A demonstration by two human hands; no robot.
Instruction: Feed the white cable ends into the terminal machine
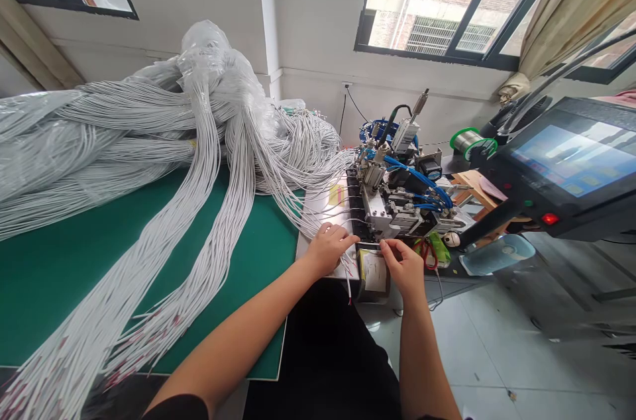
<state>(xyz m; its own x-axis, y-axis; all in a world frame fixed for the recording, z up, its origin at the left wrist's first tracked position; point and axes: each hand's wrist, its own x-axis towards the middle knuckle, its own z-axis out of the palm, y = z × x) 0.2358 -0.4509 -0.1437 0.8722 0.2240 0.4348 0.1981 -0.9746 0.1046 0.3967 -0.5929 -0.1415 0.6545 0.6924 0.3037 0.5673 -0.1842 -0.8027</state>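
Observation:
A short stretch of white cable (368, 245) runs level between my two hands at the front edge of the machine (385, 198). My left hand (328, 251) is closed on it, thumb and forefinger pointing right. From the other side, my right hand (405, 267) pinches the cable's right end between thumb and fingertips; the very tip is hidden. Beneath my left hand, several loose cable ends hang down, one with a red tip (350, 299). More white cables fan from the pile into the machine's left side, above my left hand.
Long bundles of white cable (199, 175) lie over the green table (268, 261) at left. A control screen (579, 155) juts in at right. Red-handled scissors (428, 253), a blue tray (499, 254) and a green-rimmed solder spool (472, 144) sit beside the machine.

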